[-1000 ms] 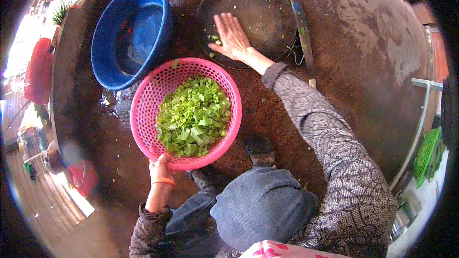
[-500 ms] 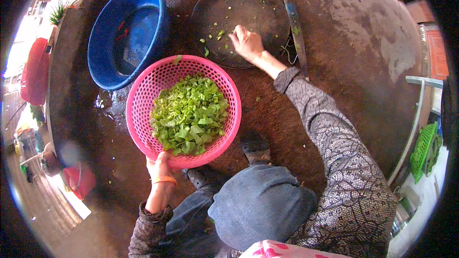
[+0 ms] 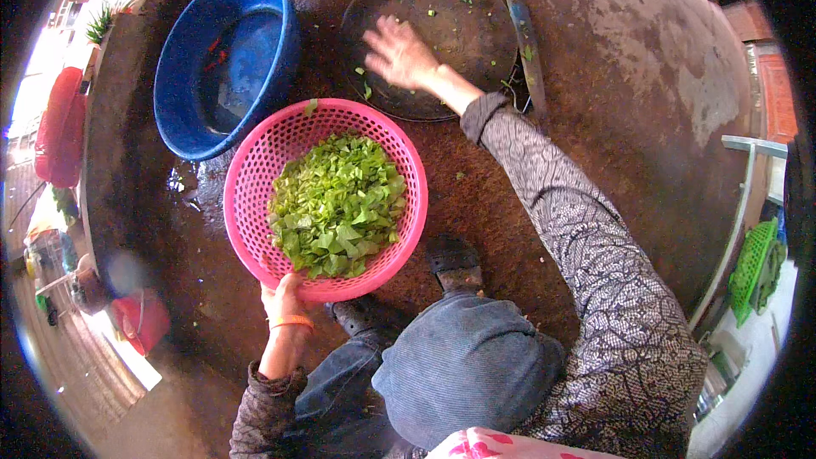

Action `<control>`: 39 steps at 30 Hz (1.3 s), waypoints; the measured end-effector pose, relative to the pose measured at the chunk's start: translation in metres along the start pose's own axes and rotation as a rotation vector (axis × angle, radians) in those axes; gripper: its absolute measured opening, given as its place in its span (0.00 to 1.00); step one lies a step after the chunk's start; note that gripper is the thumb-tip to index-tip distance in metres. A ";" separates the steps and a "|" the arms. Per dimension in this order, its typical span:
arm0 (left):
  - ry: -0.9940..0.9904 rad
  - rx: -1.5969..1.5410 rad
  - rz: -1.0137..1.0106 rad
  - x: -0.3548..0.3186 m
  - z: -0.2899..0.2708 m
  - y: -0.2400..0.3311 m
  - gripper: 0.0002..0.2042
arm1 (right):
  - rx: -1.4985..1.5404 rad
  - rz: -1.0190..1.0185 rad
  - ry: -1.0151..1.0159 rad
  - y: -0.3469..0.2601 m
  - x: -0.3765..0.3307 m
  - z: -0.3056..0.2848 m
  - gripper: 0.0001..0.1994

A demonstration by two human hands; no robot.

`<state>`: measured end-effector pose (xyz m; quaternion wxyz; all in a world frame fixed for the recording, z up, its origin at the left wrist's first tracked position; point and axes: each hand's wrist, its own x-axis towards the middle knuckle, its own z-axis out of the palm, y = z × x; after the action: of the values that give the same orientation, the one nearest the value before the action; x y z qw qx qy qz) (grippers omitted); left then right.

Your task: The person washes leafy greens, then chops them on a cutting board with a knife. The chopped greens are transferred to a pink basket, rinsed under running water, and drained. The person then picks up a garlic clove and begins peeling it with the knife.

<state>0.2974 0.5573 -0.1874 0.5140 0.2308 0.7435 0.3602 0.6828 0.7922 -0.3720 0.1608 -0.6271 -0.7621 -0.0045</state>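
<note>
My left hand (image 3: 284,306) is closed on the near rim of a pink plastic colander (image 3: 246,195), its thumb over the edge. Chopped green leaves (image 3: 338,204) fill the middle of the colander. Over the left part of a dark round chopping board (image 3: 459,34), my right hand (image 3: 401,55) is spread out with nothing in it. Small green bits lie scattered on the board. A knife (image 3: 527,55) with a broad blade rests along the board's right side, with some thin stems beside it. Whether my right palm touches the board, I cannot tell.
A large blue basin (image 3: 285,51) stands left of the board, with a few small red pieces inside. The brown floor (image 3: 629,119) is wet in patches. A pink bucket (image 3: 140,323) is at the lower left, a green basket (image 3: 752,272) at the far right.
My right hand has moved left across the board, and its curled fingers have spread. Fewer green bits show on the board's middle. The left hand and colander have hardly moved.
</note>
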 end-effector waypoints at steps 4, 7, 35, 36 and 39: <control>0.006 0.026 -0.047 0.006 -0.008 -0.003 0.29 | 0.288 -0.263 -0.080 -0.036 -0.037 0.010 0.26; -0.014 -0.008 -0.065 0.009 -0.015 -0.005 0.28 | 0.197 -0.461 0.160 -0.041 -0.031 0.005 0.24; 0.025 0.075 -0.150 -0.001 -0.023 -0.003 0.24 | 0.296 -0.339 -0.030 0.006 -0.110 -0.051 0.21; 0.014 0.046 -0.131 -0.002 -0.022 -0.002 0.24 | 0.236 -0.330 -0.113 0.008 -0.111 -0.063 0.18; 0.001 0.033 -0.147 -0.005 -0.020 -0.002 0.25 | 0.172 -0.126 0.034 -0.003 -0.104 -0.098 0.10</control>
<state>0.2809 0.5465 -0.1814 0.5347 0.1840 0.7646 0.3093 0.7200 0.6719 -0.3042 0.2263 -0.5617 -0.7948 0.0402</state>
